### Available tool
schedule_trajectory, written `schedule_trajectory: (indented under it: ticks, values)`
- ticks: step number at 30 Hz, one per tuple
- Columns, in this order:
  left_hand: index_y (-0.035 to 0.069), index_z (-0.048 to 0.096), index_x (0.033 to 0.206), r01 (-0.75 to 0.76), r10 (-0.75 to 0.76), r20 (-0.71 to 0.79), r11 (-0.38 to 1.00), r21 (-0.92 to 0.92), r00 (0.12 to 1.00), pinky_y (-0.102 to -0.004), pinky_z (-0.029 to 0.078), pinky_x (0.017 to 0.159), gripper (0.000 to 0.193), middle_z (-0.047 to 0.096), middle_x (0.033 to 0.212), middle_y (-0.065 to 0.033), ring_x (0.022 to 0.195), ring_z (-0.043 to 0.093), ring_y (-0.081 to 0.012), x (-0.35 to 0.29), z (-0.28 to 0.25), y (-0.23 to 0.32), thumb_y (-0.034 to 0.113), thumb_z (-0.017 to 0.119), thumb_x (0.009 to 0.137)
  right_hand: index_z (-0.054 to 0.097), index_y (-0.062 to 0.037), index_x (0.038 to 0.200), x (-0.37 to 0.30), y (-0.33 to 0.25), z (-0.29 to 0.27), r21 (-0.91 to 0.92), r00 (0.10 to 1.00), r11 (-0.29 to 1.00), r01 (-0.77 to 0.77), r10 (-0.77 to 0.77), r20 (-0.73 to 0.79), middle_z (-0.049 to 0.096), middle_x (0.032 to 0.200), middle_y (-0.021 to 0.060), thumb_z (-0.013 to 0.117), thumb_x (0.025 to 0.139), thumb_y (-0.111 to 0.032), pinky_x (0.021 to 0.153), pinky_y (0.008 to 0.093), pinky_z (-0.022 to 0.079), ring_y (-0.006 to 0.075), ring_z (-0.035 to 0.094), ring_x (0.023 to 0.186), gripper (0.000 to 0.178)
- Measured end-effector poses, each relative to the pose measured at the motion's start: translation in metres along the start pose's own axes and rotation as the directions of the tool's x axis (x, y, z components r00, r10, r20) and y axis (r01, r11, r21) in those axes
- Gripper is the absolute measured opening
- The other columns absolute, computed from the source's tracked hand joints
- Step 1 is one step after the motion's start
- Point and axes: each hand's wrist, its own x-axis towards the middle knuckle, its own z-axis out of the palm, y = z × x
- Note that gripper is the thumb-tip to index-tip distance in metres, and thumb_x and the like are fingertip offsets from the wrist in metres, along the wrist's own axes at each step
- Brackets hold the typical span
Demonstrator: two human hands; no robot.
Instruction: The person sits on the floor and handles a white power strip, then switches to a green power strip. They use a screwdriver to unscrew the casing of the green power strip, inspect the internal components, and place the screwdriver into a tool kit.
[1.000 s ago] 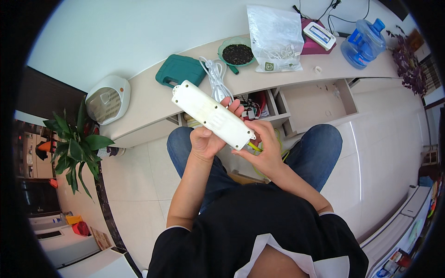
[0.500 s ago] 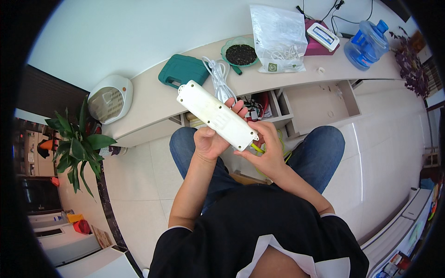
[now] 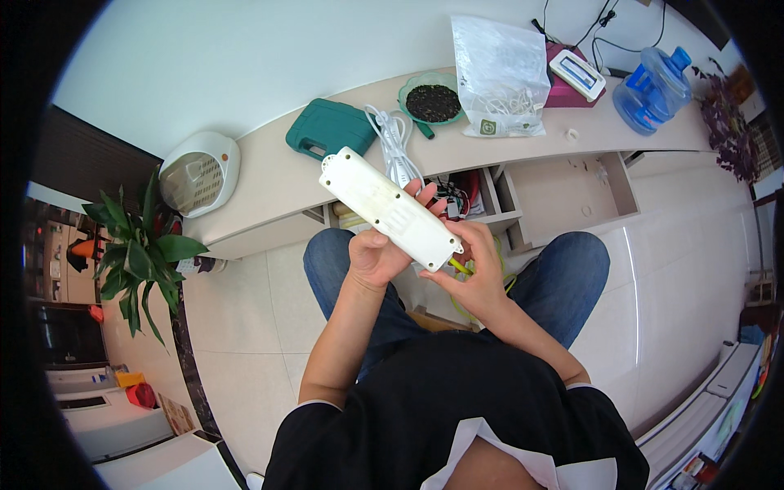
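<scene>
- I have the left hand (image 3: 377, 260) cupped under the long white casing (image 3: 392, 211), thumb along its near edge and fingertips showing past its far edge, so this hand is holding it.
- My right hand (image 3: 478, 265) is drawn in narrow around the casing's lower right end, where a yellow-green cord (image 3: 460, 265) comes out; I cannot tell whether its fingers also press on the cord.
- The white casing is in the air in front of me, between the knees (image 3: 567, 282) and the cabinet (image 3: 265, 189), slanting from upper left to lower right, with dark screw spots on the face I see.
- Beyond its upper end, on the cabinet top, I see a green case (image 3: 339, 122) and, just beside it, a white cable (image 3: 394, 139) in loops.
- Next along are a pale green bowl (image 3: 403, 91) of dark grains, a clear plastic bag (image 3: 498, 57) with white cord inside, and a magenta box (image 3: 572, 96) bearing a white device (image 3: 577, 75).
- A blue water jug (image 3: 653, 90) stands farther right.
- Below the top, I see a pulled-out drawer (image 3: 551, 196); the compartment left of it holds red and dark items (image 3: 461, 192).
- A leafy plant (image 3: 139, 261) stands at my left.
</scene>
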Motion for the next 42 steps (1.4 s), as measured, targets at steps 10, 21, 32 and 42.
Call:
schedule_trajectory:
  ticks: [10,21,32,42]
  values:
    - [0.004,0.033,0.136,-0.012,0.012,-0.005,1.000,0.019,1.000,-0.0473,0.022,0.109,0.087,0.035,0.140,-0.0171,0.130,0.031,-0.0366,0.000,0.002,0.002,0.012,0.065,0.056,0.048,-0.0079,0.119,0.001,0.000,0.000,-0.017,1.000,1.000,-0.008,0.008,0.019,0.047,0.112,0.0080,0.081,0.063,-0.015,0.065,0.0252,0.046,0.0167,0.053,0.088,0.066]
    - [0.007,0.032,0.137,0.015,-0.014,-0.021,1.000,0.027,1.000,-0.0468,0.022,0.109,0.083,0.039,0.138,-0.0118,0.130,0.032,-0.0327,-0.001,0.010,0.001,0.012,0.068,0.063,0.042,-0.0006,0.126,-0.003,0.005,-0.002,0.253,0.987,0.955,-0.152,0.136,0.082,0.047,0.114,0.0072,0.076,0.069,-0.006,0.073,0.0242,0.047,0.0137,0.055,0.093,0.067]
    - [0.004,0.047,0.126,0.029,0.057,-0.195,0.910,0.413,0.979,-0.0346,0.038,0.095,0.044,0.056,0.118,-0.0068,0.107,0.053,-0.0178,-0.003,0.008,-0.003,0.019,0.059,0.087,0.056,-0.0030,0.104,0.004,0.008,-0.010,0.627,0.788,0.488,-0.607,0.472,0.395,0.059,0.075,0.0059,0.024,0.094,-0.049,0.050,0.0216,0.037,0.0084,0.048,0.057,0.057]
    - [0.002,0.048,0.126,0.055,0.072,-0.230,0.862,0.504,0.971,-0.0324,0.040,0.094,0.043,0.058,0.115,-0.0057,0.105,0.053,-0.0161,-0.003,0.028,-0.005,0.020,0.058,0.088,0.052,-0.0058,0.112,0.007,0.010,-0.009,0.660,0.755,0.391,-0.641,0.478,0.449,0.062,0.090,0.0109,0.019,0.095,-0.046,0.046,0.0206,0.034,0.0083,0.045,0.058,0.055]
